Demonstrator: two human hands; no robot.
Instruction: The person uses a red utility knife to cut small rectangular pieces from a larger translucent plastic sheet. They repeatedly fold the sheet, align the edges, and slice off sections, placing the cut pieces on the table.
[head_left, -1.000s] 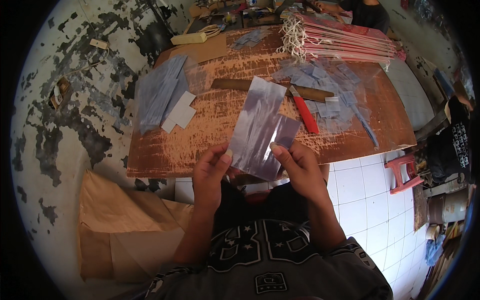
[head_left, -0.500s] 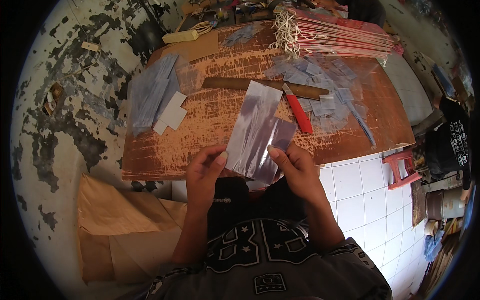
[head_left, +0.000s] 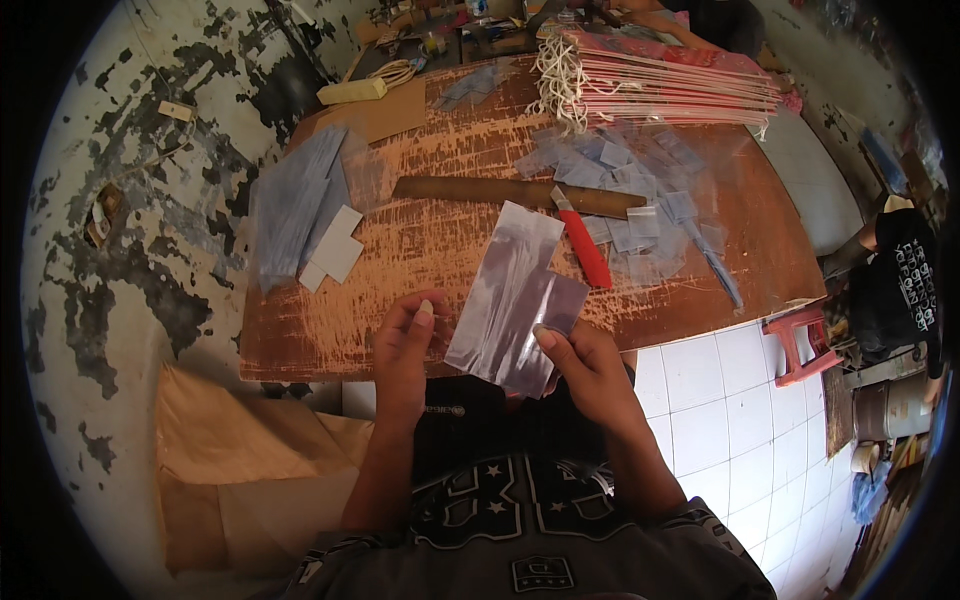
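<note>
My right hand (head_left: 592, 368) grips a shiny, transparent-looking plastic sheet (head_left: 508, 300) by its lower right part, thumb on top and fingers beneath. The sheet has a stepped outline and bright glare streaks, and is tilted over the table's near edge. My left hand (head_left: 405, 340) is beside the sheet's left edge, loosely curled, its thumb off the sheet; its fingers are partly hidden. Just beyond the sheet lies a red-handled cutter knife (head_left: 584, 248), its blade end against a long brown strip (head_left: 500, 190) like a ruler.
A worn wooden table (head_left: 330, 320) carries a plastic sheet stack (head_left: 295, 215) with a pale stepped card (head_left: 335, 250) at left. Scattered clear pieces (head_left: 625, 190) lie at right, near a bundle of pink, white-corded items (head_left: 660, 82). A red stool (head_left: 803, 345) stands on the tiled floor.
My left thumb has come away from the sheet's left edge. The sheet, still in my right hand, has shifted slightly down in view, as has the table.
</note>
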